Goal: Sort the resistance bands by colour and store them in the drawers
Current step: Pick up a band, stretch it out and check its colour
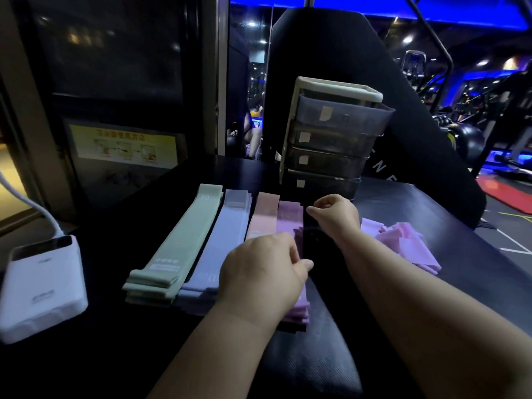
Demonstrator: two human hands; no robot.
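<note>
Stacks of resistance bands lie side by side on the black table [388, 203]: green [184, 234], lavender [227, 226], peach [263, 214] and purple [289, 220]. A black band [312, 243] runs lengthwise just right of the purple stack, hard to tell from the dark table. My right hand [334, 214] pinches its far end. My left hand [264, 272] pinches its near end and covers parts of the peach and purple stacks. Behind stands a cream-framed drawer unit [331, 139] with several dark translucent drawers, all pushed in.
A white power bank [43, 286] with a cable lies at the table's left edge. A crumpled pile of pink bands [403, 243] sits right of my right forearm. A black padded backrest [331, 44] rises behind the drawers. Gym equipment fills the background.
</note>
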